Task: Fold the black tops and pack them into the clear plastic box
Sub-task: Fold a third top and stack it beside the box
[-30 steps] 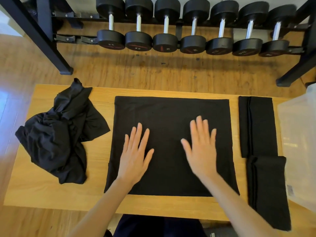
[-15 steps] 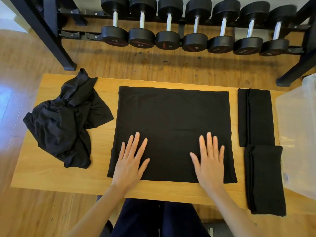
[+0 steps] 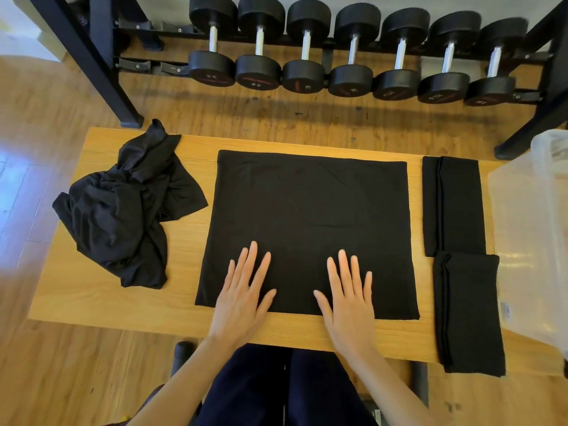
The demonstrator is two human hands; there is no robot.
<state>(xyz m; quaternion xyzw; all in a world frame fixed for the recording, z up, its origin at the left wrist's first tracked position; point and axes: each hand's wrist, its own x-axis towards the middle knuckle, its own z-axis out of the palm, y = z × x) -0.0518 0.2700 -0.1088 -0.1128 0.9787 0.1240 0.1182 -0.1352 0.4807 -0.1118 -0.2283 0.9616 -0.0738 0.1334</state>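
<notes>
I see both palms flat on the spread black top [image 3: 307,216] at table [image 3: 184,315] centre, left hand [image 3: 242,295] and right hand [image 3: 347,299] fingers straight, slightly spread. Clear plastic box [image 3: 528,241] right of it.

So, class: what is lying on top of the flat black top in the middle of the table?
Both hands, left and right, rest flat on the flat black top's near edge. The cloth beneath them is hidden.

The clear plastic box [image 3: 531,241] runs off the right edge — its contents indiscernible.
</notes>
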